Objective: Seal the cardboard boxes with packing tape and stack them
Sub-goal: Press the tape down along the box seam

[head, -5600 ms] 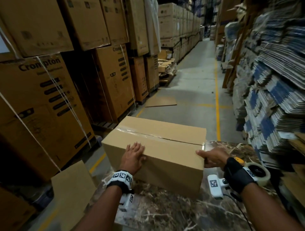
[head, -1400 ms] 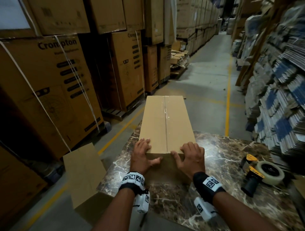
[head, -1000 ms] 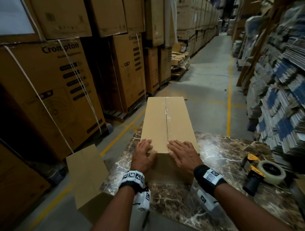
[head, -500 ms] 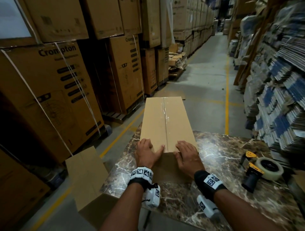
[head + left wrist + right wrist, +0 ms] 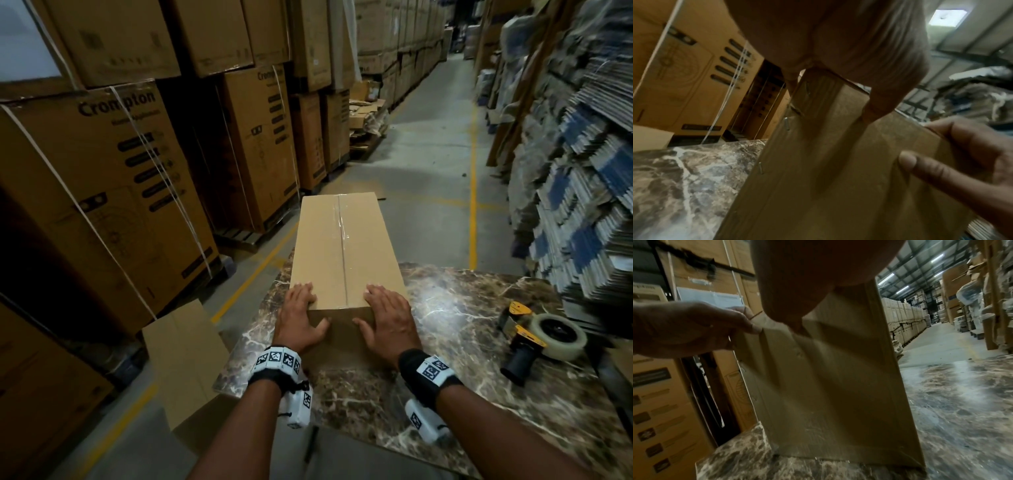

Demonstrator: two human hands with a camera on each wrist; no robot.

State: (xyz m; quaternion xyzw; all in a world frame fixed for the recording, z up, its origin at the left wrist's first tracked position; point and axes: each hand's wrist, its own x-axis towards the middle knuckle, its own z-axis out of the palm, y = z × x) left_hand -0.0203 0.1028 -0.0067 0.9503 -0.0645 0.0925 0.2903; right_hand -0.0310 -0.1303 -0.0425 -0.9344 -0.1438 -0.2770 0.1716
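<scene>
Both hands are resting on the near end of the cardboard box (image 5: 344, 253): left hand (image 5: 298, 322) and right hand (image 5: 388, 320), fingers lying flat on the top edge, thumbs spread on the end face. Box is sitting on the marble table (image 5: 445, 359), clear tape running along its top seam. Tape dispenser (image 5: 537, 337) is lying right of the box. Beyond the box, a concrete aisle (image 5: 435, 161) is running between stacked cartons (image 5: 113, 192) on its left and bundled flat cardboard (image 5: 582, 192) on its right.

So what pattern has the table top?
Dark brown marble with white veins; head view shows it best.
</scene>
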